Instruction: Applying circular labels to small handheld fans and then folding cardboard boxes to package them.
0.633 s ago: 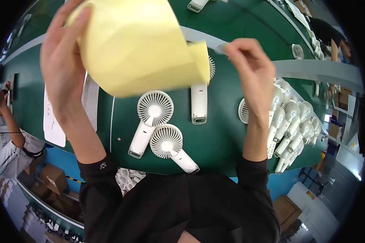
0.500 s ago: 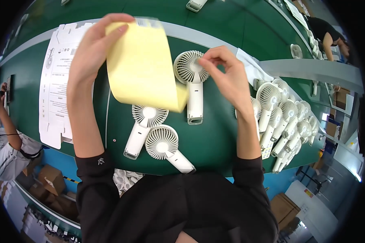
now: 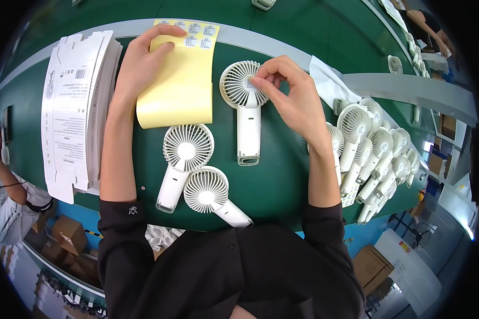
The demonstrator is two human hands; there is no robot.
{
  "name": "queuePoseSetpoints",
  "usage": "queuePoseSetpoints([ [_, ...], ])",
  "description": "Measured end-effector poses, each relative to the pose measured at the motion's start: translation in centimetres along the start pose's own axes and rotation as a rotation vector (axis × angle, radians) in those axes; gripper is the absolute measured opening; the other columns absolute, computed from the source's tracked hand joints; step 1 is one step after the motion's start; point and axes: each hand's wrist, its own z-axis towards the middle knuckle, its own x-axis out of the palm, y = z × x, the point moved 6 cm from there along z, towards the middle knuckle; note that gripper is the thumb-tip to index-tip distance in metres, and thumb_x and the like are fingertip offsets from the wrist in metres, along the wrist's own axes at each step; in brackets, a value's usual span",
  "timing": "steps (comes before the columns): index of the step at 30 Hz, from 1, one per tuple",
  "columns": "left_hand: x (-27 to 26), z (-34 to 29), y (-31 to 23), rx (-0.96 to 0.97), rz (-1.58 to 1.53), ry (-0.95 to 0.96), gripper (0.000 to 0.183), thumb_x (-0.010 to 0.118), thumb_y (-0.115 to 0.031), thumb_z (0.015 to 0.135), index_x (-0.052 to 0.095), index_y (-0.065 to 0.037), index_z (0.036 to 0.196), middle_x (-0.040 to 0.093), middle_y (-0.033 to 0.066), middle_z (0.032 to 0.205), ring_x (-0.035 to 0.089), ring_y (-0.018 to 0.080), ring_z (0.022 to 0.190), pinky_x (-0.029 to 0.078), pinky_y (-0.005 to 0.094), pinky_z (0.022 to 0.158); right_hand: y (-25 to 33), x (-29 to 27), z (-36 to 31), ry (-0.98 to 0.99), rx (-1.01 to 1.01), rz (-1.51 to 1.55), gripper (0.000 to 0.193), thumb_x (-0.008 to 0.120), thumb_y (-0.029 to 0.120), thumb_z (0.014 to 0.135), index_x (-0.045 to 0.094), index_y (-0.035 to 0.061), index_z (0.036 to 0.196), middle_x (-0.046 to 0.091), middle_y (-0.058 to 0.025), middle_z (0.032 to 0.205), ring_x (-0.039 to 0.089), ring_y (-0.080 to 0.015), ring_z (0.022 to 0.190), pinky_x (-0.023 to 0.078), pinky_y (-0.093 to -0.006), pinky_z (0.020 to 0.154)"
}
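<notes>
My left hand (image 3: 142, 65) is at the upper left edge of a yellow label sheet (image 3: 178, 93), thumb and fingers on it. Small printed labels (image 3: 194, 29) remain along the sheet's far end; its near end curls over. My right hand (image 3: 291, 90) pinches what looks like a small pale label against the hub of a white handheld fan (image 3: 248, 130). That fan lies face up, handle toward me. Two more white fans, one (image 3: 186, 151) partly over the sheet's near side and another (image 3: 207, 191) closer to me, touch each other.
A stack of flat white printed cartons (image 3: 72, 117) lies at the left. Many white fans (image 3: 364, 154) are piled at the right, beside a white cloth (image 3: 327, 85). A grey rail (image 3: 410, 87) crosses the green table (image 3: 282, 186). Other people work at far left and upper right.
The yellow sheet has come down flatter, showing its labels. My right hand has moved slightly left, its fingertips now at the fan's hub.
</notes>
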Motion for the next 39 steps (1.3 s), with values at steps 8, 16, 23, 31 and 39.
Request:
queuePoseSetpoints([
  [8, -0.3, 0.1, 0.4, -0.014, -0.01, -0.018, 0.028, 0.053, -0.008, 0.09, 0.071, -0.013, 0.11, 0.069, 0.0077, 0.096, 0.066, 0.011, 0.071, 0.054, 0.0272, 0.07, 0.0, 0.1, 0.0, -0.01, -0.036, -0.018, 0.011, 0.073, 0.006, 0.087, 0.066, -0.0009, 0.092, 0.062, -0.003, 0.087, 0.052, -0.0121, 0.074, 0.045, -0.0258, 0.07],
  [16, -0.5, 0.1, 0.6, -0.001, -0.074, 0.003, 0.027, 0.052, -0.006, 0.091, 0.07, -0.01, 0.111, 0.069, 0.0069, 0.095, 0.066, 0.0105, 0.071, 0.054, 0.0262, 0.069, 0.7, 0.5, -0.2, -0.119, -0.068, -0.221, 0.026, 0.076, 0.017, 0.087, 0.065, 0.002, 0.105, 0.06, -0.0047, 0.101, 0.048, -0.0157, 0.079, 0.044, -0.0278, 0.073],
  [23, -1.9, 0.0, -2.9, 0.278, -0.036, -0.02, 0.028, 0.053, -0.002, 0.09, 0.068, -0.007, 0.113, 0.066, 0.0078, 0.114, 0.065, 0.0122, 0.096, 0.053, 0.026, 0.08, -0.2, 1.2, -0.3, -0.085, -0.122, -0.173, 0.032, 0.071, 0.024, 0.091, 0.065, 0.0057, 0.117, 0.061, -0.0061, 0.106, 0.05, -0.0186, 0.084, 0.044, -0.0293, 0.077],
  [31, -4.6, -1.6, -11.4, 0.416, -0.251, -0.189, 0.029, 0.056, 0.0, 0.089, 0.067, -0.002, 0.115, 0.067, 0.0079, 0.114, 0.065, 0.0139, 0.095, 0.053, 0.026, 0.08, 1.1, 0.7, -4.3, -0.488, 0.038, -0.474, 0.054, 0.074, 0.04, 0.087, 0.057, -0.0035, 0.114, 0.06, -0.0161, 0.107, 0.057, -0.0313, 0.089, 0.045, -0.0406, 0.08],
  [39, -7.5, 2.3, -16.4, 0.202, -0.159, 0.069, 0.037, 0.053, -0.007, 0.085, 0.068, -0.003, 0.118, 0.067, 0.0119, 0.107, 0.065, 0.0185, 0.088, 0.054, 0.0297, 0.078, 0.8, 2.8, -3.6, -0.181, 0.177, -0.336, 0.063, 0.074, 0.039, 0.079, 0.049, -0.0026, 0.118, 0.067, -0.0263, 0.1, 0.067, -0.0423, 0.091, 0.051, -0.0499, 0.082],
])
